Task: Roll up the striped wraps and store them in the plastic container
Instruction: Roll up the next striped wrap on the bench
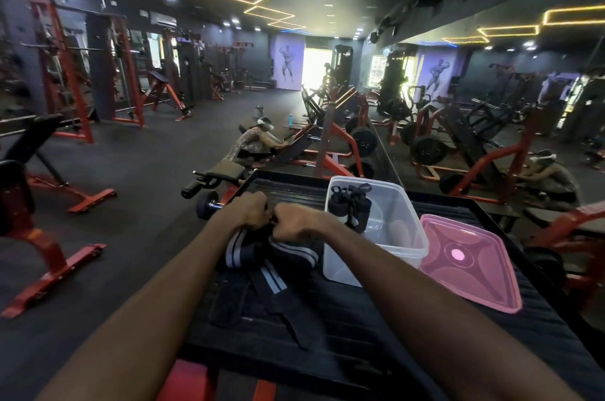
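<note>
Both hands meet at the far end of a black striped wrap [258, 256] that lies on the black ribbed counter [360, 328]. The left hand [250, 210] and the right hand [294, 222] are curled into fists, knuckles almost touching, and they pinch the top end of the wrap between them. What the fingertips do inside that grip is hidden behind the backs of the hands.

Below the hands the wrap spreads out in loose folds, its white stripes showing on two bands, with one band bearing a pale blue stripe trailing toward the near edge of the counter. A plain black strap [229, 299] lies flat beside it on the left, touching the striped cloth.

Just to the right of the hands stands the clear plastic container [406, 237], open at the top. Inside it, against the far left wall, sit two dark rolled wraps [350, 204], upright and close together. The pink translucent lid [471, 263] lies on the counter right of the container, its edge touching the container's side.

Beyond the counter, on the gym floor [147, 145], a person [255, 142] crouches near a red weight machine [343, 145].
</note>
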{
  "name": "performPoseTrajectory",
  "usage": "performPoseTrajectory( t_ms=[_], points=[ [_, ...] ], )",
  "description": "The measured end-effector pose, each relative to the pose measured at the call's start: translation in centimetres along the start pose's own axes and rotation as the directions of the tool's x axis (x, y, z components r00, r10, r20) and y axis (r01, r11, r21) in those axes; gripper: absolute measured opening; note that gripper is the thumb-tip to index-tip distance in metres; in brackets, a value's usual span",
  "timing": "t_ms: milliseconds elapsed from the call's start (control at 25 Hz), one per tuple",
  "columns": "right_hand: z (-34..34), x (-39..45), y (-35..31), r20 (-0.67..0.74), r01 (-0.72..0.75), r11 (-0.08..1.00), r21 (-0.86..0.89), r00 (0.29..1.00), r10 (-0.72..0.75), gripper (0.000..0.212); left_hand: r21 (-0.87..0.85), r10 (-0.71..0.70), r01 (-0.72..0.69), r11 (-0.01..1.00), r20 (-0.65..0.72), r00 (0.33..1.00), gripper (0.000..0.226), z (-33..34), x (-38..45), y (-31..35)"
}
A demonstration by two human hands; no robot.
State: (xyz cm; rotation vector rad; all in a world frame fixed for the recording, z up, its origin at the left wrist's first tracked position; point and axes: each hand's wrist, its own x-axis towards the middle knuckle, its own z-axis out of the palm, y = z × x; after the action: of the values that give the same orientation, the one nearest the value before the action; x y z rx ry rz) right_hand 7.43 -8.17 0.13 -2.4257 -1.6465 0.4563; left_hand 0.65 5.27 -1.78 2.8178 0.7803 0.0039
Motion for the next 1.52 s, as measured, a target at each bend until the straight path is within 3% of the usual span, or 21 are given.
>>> performPoseTrajectory(
  t_ms=[40,160,280,440,520,600,800,1000,1200,1280,1400,1440,1520],
  points=[
    [0.7,0.1,-0.1,0.044,-0.015,1.000,-0.012,0.999,0.015,0.019,-0.009,-0.006,0.006,1.000,-0.014,1.000,0.043,0.1,-0.4,-0.1],
    [2.5,0.8,0.3,0.069,-0.053,0.998,-0.036,0.996,0.055,0.070,-0.020,-0.018,0.017,1.000,-0.072,0.997,0.035,0.6,-0.9,-0.4],
    [2.8,0.7,0.2,0.056,-0.087,0.991,-0.104,0.994,0.093,0.086,0.007,-0.041,0.041,0.999,-0.086,0.995,0.040,1.5,-1.1,-0.9],
    [2.5,0.0,0.2,0.068,-0.109,0.981,-0.159,0.990,0.121,0.061,-0.116,-0.068,0.052,0.992,-0.136,0.988,0.023,1.7,-1.2,-1.5],
    [1.4,-0.1,-0.4,0.073,-0.110,0.989,-0.094,0.990,0.117,0.033,-0.184,-0.094,0.068,0.981,-0.133,0.987,0.024,1.6,-1.2,-2.0],
    [-0.3,-0.1,-1.5,0.066,-0.129,0.992,0.009,0.990,0.128,0.020,-0.252,-0.133,0.093,0.963,-0.148,0.980,0.027,1.1,-1.5,-2.4],
    [-4.8,-1.4,-2.4,-0.153,-0.198,0.974,0.113,0.965,0.213,0.043,-0.336,-0.193,0.115,0.935,-0.208,0.959,0.031,-0.2,-1.9,-3.7],
    [-7.2,-2.8,-1.2,-0.378,-0.236,0.922,0.307,0.859,0.346,0.076,-0.305,-0.169,0.096,0.947,-0.225,0.960,0.027,0.2,-2.4,-4.7],
    [-7.5,-3.1,-0.9,-0.318,-0.242,0.908,0.342,0.879,0.354,0.071,-0.188,-0.039,0.002,0.982,-0.192,0.981,0.026,0.7,-3.3,-3.8],
    [-7.4,-3.3,-1.0,-0.306,-0.241,0.913,0.329,0.887,0.345,0.066,-0.299,-0.007,-0.069,0.952,-0.248,0.969,0.030,0.3,-3.5,-2.9],
    [-7.9,-3.6,-1.2,-0.265,-0.234,0.915,0.329,0.907,0.327,0.046,-0.639,0.005,-0.147,0.755,-0.219,0.976,0.051,-0.9,-4.0,-0.5],
    [-8.2,-3.6,-1.2,-0.251,-0.220,0.906,0.362,0.913,0.322,0.038,-0.686,0.017,-0.158,0.710,-0.208,0.978,0.049,-1.1,-3.8,0.2],
    [-8.7,-3.5,-1.2,-0.229,-0.171,0.867,0.468,0.924,0.306,0.040,-0.637,0.010,-0.204,0.743,-0.294,0.956,0.030,-1.0,-2.8,0.9]
  ],
)
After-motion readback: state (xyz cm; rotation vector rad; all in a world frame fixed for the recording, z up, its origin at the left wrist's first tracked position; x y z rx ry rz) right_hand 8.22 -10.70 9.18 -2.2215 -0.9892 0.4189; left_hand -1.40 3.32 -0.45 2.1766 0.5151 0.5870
